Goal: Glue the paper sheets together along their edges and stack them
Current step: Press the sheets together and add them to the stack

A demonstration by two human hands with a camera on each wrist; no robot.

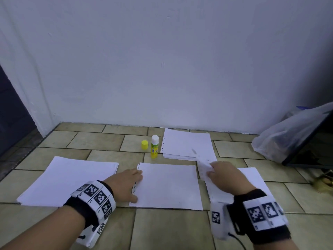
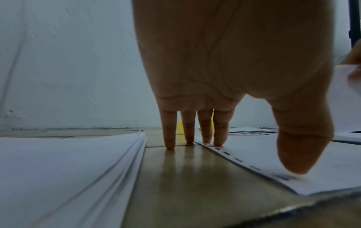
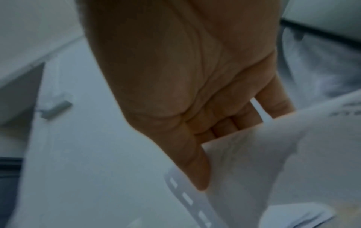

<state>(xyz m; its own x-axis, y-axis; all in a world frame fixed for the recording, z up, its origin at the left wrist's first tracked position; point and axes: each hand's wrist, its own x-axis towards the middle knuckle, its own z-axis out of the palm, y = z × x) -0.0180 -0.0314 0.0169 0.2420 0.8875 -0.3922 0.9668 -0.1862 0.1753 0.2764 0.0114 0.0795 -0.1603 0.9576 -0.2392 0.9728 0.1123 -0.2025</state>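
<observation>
Your left hand [image 1: 126, 184] lies flat, fingers straight, pressing the punched edge of the middle sheet [image 1: 167, 186] against the tiled floor [image 1: 162, 230]. In the left wrist view two fingertips [image 2: 218, 143] land on the perforated strip, two on bare tile just beside it, and the thumb comes down on the same strip nearer the wrist; this most likely pins the sheet so that it cannot slide while another is brought to it.

Your right hand [image 1: 225, 175] pinches the corner of a loose sheet [image 1: 204, 168], lifted and curled above the right-hand pile [image 1: 252, 175] that lies under and beyond that hand; the right wrist view, though blurred, shows the paper between thumb and fingers. Judged from the task, this sheet is on its way to the pinned one.

Ahead of both hands stands the glue stick [image 1: 154, 147], uncapped and upright, with its yellow cap [image 1: 144, 144] just to its left: open and within reach. To the right of the glue, ahead of your right hand, rests a stack of punched sheets [image 1: 187, 145]; outside your left hand lies a further pile [image 1: 68, 181].

The floor meets a plain white wall [image 1: 162, 60]. A plastic bag [image 1: 288, 134] slumps in the corner far to the right.
</observation>
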